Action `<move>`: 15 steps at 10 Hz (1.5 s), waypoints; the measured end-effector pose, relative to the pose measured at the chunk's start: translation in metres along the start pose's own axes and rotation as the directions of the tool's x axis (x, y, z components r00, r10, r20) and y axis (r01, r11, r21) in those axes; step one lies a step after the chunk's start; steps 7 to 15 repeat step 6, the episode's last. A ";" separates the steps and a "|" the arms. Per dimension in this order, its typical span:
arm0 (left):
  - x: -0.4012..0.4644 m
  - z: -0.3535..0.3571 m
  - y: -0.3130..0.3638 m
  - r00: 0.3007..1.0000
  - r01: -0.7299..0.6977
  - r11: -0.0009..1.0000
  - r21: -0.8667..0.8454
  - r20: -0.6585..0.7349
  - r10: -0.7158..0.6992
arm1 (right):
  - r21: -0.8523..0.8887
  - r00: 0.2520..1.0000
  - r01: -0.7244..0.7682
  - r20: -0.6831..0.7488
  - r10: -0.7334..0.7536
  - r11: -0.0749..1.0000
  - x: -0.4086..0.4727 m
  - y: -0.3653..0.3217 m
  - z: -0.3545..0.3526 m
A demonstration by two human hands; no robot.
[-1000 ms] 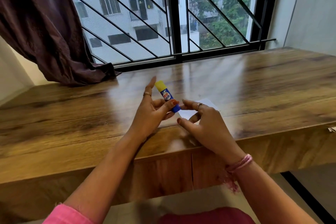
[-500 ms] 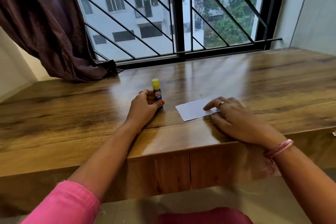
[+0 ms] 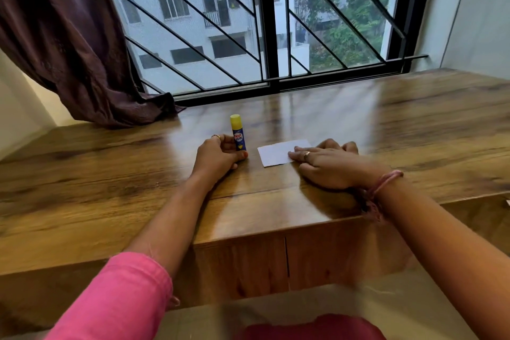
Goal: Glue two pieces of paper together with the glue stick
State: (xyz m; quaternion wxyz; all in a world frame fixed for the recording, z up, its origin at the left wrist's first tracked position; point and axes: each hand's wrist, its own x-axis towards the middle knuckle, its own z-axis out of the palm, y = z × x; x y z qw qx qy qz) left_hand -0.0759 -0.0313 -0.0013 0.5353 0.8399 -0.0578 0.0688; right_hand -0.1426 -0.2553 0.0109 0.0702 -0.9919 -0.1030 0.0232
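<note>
We are curling our left hand (image 3: 218, 156) around the capped, upright glue stick (image 3: 238, 133), rigid and light; at three o'clock, our flat right hand (image 3: 328, 164) is pressing the flimsy paper (image 3: 276, 153) onto the counter (image 3: 110, 174).

The right hand (image 3: 328, 164) covers the paper's (image 3: 276, 153) right end. The left hand (image 3: 218, 156) hides the glue stick's (image 3: 238, 134) base.

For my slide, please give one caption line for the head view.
Left hand holds a capped glue stick upright on the wooden table; right hand presses flat on white paper.
</note>
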 end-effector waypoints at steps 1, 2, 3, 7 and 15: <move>0.001 0.000 -0.001 1.000 0.002 1.000 -0.023 -0.011 -0.002 | 0.026 0.999 -0.006 0.037 0.005 1.000 0.014 -0.001 -0.002; 0.000 0.000 -0.001 1.000 0.015 0.999 -0.042 0.003 -0.015 | 0.047 1.000 -0.019 0.021 0.018 0.999 0.018 -0.004 0.002; 0.001 0.000 -0.002 1.000 0.016 0.998 -0.062 0.012 -0.015 | 0.075 1.000 -0.013 -0.027 0.015 0.997 0.016 -0.003 0.009; -0.007 -0.010 -0.006 0.999 0.031 0.999 -0.028 0.009 -0.030 | 0.213 0.984 -0.120 -0.106 0.145 0.970 0.006 0.005 0.004; -0.007 -0.010 -0.006 0.999 0.031 0.999 -0.028 0.009 -0.030 | 0.213 0.984 -0.120 -0.106 0.145 0.970 0.006 0.005 0.004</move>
